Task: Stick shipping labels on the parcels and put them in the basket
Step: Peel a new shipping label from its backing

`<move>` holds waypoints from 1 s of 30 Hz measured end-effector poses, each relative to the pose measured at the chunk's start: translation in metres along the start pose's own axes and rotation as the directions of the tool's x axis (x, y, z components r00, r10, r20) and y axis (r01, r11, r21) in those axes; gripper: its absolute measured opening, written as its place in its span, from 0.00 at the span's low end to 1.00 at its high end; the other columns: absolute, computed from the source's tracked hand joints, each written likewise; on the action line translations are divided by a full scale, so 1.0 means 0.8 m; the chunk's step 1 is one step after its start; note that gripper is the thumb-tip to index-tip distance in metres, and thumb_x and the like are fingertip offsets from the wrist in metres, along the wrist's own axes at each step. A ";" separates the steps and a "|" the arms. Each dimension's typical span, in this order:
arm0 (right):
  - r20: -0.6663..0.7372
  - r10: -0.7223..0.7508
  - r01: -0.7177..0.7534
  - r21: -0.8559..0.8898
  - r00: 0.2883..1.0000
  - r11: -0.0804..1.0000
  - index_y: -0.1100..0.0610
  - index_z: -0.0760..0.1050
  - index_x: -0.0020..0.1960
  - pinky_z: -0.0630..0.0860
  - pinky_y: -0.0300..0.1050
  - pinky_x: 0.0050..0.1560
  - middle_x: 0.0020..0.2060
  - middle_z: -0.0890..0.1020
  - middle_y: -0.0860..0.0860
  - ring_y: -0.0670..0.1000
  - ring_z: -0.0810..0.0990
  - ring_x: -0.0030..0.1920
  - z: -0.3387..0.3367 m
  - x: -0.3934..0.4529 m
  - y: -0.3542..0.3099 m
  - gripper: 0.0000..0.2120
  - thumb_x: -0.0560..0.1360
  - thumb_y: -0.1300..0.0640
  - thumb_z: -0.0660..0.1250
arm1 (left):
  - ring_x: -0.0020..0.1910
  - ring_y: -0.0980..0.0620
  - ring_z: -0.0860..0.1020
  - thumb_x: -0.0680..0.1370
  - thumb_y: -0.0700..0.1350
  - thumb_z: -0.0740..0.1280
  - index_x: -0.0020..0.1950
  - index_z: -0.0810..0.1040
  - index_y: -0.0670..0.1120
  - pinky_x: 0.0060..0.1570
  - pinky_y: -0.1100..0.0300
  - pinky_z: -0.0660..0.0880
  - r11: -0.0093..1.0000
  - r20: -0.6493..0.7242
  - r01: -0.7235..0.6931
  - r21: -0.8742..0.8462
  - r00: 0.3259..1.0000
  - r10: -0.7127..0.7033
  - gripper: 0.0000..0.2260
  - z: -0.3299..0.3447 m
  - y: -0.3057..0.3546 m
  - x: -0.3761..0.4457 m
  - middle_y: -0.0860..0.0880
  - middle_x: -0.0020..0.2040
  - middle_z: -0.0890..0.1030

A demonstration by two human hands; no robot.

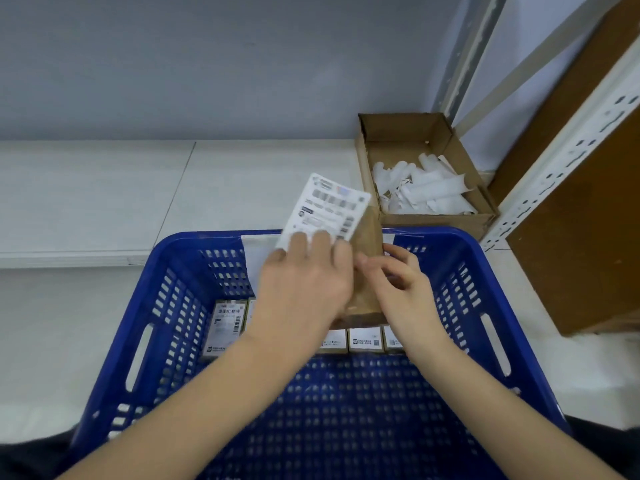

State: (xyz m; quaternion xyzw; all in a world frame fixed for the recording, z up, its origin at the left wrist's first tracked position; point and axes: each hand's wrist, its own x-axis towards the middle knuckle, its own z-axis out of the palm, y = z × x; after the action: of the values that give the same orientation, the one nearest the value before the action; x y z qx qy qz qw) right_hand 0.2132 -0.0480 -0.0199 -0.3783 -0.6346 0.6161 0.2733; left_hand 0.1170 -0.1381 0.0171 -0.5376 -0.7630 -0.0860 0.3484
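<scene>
Labelled parcels (pixel 365 339) in basket (pixel 450 239); carton (pixel 433 221) behind it.

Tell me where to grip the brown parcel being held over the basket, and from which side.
Grip the brown parcel across its narrow upright sides, coming from the right where the right hand already is; the left hand and shipping label cover its left face.
</scene>
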 end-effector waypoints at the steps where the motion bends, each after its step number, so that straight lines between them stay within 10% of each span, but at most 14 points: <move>1: -0.006 -0.002 0.002 0.030 1.000 1.000 0.43 0.82 0.34 0.73 0.44 0.61 0.61 0.70 0.43 0.43 0.71 0.63 0.002 0.000 -0.004 0.06 0.66 0.42 0.70 | 0.25 0.49 0.71 0.76 0.32 0.55 0.32 0.72 0.45 0.23 0.62 0.61 0.999 -0.027 -0.029 0.033 0.999 0.030 0.15 0.005 0.011 -0.002 0.48 0.28 0.70; 13: -0.043 -0.002 0.009 0.177 0.999 0.984 0.49 0.82 0.38 0.80 0.46 0.49 0.61 0.74 0.46 0.42 0.80 0.51 -0.007 0.019 -0.002 0.09 0.73 0.60 0.71 | 0.31 0.52 0.71 0.77 0.36 0.59 0.43 0.79 0.47 0.28 0.59 0.60 0.978 0.023 -0.150 0.148 0.989 0.149 0.11 -0.003 0.035 0.000 0.51 0.34 0.73; 18: -0.073 0.020 -0.007 0.175 0.997 0.985 0.48 0.84 0.38 0.76 0.53 0.60 0.62 0.76 0.46 0.49 0.76 0.62 -0.031 0.032 -0.015 0.05 0.72 0.53 0.72 | 0.44 0.44 0.75 0.76 0.61 0.58 0.57 0.76 0.42 0.43 0.52 0.64 0.984 0.196 0.084 -0.158 0.979 -0.052 0.25 -0.045 -0.006 0.017 0.45 0.46 0.78; 20: -0.040 -0.011 0.017 0.152 0.999 0.988 0.49 0.84 0.37 0.75 0.54 0.61 0.61 0.76 0.44 0.47 0.75 0.62 -0.034 0.032 -0.022 0.05 0.71 0.52 0.72 | 0.53 0.48 0.74 0.75 0.64 0.59 0.59 0.77 0.46 0.52 0.54 0.65 0.842 0.422 0.410 -0.351 0.872 -0.249 0.25 -0.046 -0.032 0.048 0.50 0.54 0.78; 23: 0.013 -0.047 0.045 0.140 0.999 0.989 0.47 0.84 0.37 0.73 0.52 0.63 0.61 0.76 0.42 0.45 0.74 0.63 -0.031 0.028 -0.025 0.05 0.71 0.51 0.72 | 0.54 0.55 0.77 0.71 0.61 0.69 0.50 0.81 0.50 0.56 0.56 0.72 0.272 0.791 0.818 -0.508 0.567 -0.230 0.17 -0.021 -0.059 0.079 0.57 0.50 0.82; 30: 0.161 -0.120 0.122 0.002 0.980 0.993 0.43 0.82 0.49 0.72 0.47 0.65 0.67 0.70 0.42 0.40 0.68 0.67 -0.033 0.021 -0.012 0.08 0.72 0.54 0.71 | 0.50 0.48 0.83 0.64 0.51 0.75 0.37 0.83 0.48 0.61 0.42 0.74 0.006 0.844 0.852 -0.524 0.520 -0.128 0.08 0.000 -0.065 0.070 0.50 0.44 0.86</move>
State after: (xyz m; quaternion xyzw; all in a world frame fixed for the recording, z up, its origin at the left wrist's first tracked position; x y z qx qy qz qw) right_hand 0.2238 -0.0184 -0.0101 -0.2890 -0.6787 0.6244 0.2567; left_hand 0.0608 -0.1165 0.0649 -0.2847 -0.7495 -0.4759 -0.3615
